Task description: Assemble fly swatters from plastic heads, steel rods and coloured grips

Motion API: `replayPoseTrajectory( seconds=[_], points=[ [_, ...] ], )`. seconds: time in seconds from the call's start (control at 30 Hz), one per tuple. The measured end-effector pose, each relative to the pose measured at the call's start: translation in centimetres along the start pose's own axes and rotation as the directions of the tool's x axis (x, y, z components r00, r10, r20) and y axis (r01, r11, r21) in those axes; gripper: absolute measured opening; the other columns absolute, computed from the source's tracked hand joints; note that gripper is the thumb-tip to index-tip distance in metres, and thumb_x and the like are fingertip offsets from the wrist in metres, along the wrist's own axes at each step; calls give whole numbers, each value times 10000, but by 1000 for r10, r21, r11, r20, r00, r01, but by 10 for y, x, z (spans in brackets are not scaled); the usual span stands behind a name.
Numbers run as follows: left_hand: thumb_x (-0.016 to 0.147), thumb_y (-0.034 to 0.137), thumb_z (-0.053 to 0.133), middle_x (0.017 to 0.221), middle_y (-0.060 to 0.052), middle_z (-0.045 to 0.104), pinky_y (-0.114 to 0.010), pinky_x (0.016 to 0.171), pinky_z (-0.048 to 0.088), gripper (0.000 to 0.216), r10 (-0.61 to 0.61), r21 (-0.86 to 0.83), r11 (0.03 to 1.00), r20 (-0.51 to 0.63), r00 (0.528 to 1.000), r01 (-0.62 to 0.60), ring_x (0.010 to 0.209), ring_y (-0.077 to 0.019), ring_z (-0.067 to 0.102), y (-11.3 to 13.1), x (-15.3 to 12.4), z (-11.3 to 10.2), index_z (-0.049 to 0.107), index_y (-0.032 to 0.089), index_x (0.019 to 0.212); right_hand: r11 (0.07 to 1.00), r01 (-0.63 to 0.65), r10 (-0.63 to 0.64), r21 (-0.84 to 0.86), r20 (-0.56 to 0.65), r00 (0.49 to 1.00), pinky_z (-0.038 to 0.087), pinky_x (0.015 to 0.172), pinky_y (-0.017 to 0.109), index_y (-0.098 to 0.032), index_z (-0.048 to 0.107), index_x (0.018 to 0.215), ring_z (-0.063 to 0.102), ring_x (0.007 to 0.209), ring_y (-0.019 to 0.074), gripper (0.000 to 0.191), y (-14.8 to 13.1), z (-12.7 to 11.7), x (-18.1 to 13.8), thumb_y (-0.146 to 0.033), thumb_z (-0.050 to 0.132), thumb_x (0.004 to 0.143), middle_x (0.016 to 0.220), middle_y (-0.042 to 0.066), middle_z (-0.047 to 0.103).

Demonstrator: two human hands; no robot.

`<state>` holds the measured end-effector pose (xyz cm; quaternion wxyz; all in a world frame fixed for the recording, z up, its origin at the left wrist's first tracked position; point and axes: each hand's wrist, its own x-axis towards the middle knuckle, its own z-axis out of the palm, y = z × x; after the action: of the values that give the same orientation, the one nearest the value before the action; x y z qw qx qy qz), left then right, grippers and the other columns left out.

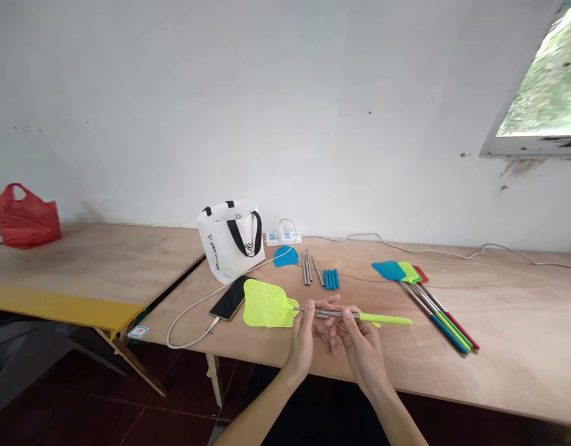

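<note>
Now, lime swatter (284, 303): hovering above counter (499, 334), near its front edge
Left hand (302, 347): pinching shaft (329, 313) beside mesh head (263, 305)
Right hand (365, 352): pinching near lime grip (387, 319)
Shaft care: aligned pinches are probably limiting twist

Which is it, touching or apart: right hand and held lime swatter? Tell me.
Touching. The head view shows the thumb of the right hand lying on the held lime swatter, at its metal rod.

From here I read the fly swatter (266, 305) as matt plastic with a shiny metal rod (330, 313). The loose tubes (307, 269) look like smooth metal, the phone screen (230, 300) glossy, the table (513, 322) matt wood, the red bag (30, 222) crinkled, thin plastic.
</note>
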<state>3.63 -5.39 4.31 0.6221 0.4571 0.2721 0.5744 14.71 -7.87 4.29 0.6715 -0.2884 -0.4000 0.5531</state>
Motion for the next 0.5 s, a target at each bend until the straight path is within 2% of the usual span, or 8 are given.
replayPoseTrajectory(
  seconds=[0.1, 0.2, 0.23, 0.3, 0.37, 0.4, 0.47, 0.5],
  points=[
    [914, 655, 581, 988, -125, 771, -214, 331, 393, 531, 6, -2, 1000, -55, 998, -6, 358, -72, 510, 2, 7, -9, 694, 140, 986, 997, -5, 1, -74, -56, 998, 558, 634, 323, -209, 741, 1019, 660, 804, 210, 351, 7, -4, 4, -533, 699, 890, 941, 69, 727],
    [903, 642, 610, 935, -113, 765, -184, 321, 326, 506, 12, -17, 1000, -110, 994, -14, 358, -48, 468, 4, 16, -21, 665, 139, 884, 973, -69, 40, -219, -134, 990, 551, 757, 347, -226, 760, 1006, 649, 915, 234, 416, 20, -9, 7, -611, 659, 886, 987, 68, 731],
    [894, 644, 620, 934, -114, 762, -184, 328, 341, 505, 20, -37, 999, -134, 991, -26, 381, -55, 483, 6, 19, -25, 651, 142, 853, 954, -95, 63, -285, -119, 991, 544, 771, 347, -229, 764, 986, 645, 914, 233, 433, 23, -10, 7, -633, 643, 886, 973, 62, 730],
    [877, 654, 638, 931, -119, 758, -199, 367, 412, 509, 40, -79, 995, -186, 982, -56, 448, -81, 530, 10, 25, -31, 628, 148, 816, 883, -96, 116, -460, 16, 993, 528, 748, 335, -223, 763, 906, 635, 838, 219, 451, 26, -10, 4, -645, 604, 905, 878, 43, 718],
    [869, 658, 647, 920, -122, 756, -216, 416, 470, 509, 47, -105, 992, -213, 976, -71, 520, -107, 572, 15, 28, -36, 616, 153, 808, 764, 45, 92, -644, 178, 980, 506, 698, 315, -218, 740, 810, 610, 747, 198, 451, 24, -8, 0, -605, 557, 952, 762, 27, 684],
    [871, 653, 650, 915, -121, 756, -221, 434, 483, 503, 45, -118, 990, -214, 976, -71, 544, -115, 583, 17, 28, -37, 613, 154, 812, 680, 158, 18, -716, 233, 972, 496, 686, 311, -221, 728, 792, 601, 729, 194, 441, 20, -7, -1, -565, 528, 982, 736, 26, 671],
    [878, 627, 657, 901, -116, 756, -224, 450, 486, 476, 40, -142, 987, -200, 979, -69, 556, -119, 585, 18, 28, -36, 614, 154, 837, 440, 367, -213, -820, 302, 929, 491, 727, 326, -237, 732, 865, 612, 784, 202, 379, 11, -6, -4, -455, 472, 1033, 812, 44, 692],
    [881, 609, 663, 891, -111, 756, -225, 456, 484, 458, 36, -155, 986, -186, 982, -66, 549, -116, 579, 17, 26, -34, 618, 154, 863, 291, 426, -326, -856, 330, 886, 490, 774, 343, -246, 735, 948, 624, 846, 212, 332, 5, -6, -4, -401, 457, 1044, 903, 59, 710]
  ],
)
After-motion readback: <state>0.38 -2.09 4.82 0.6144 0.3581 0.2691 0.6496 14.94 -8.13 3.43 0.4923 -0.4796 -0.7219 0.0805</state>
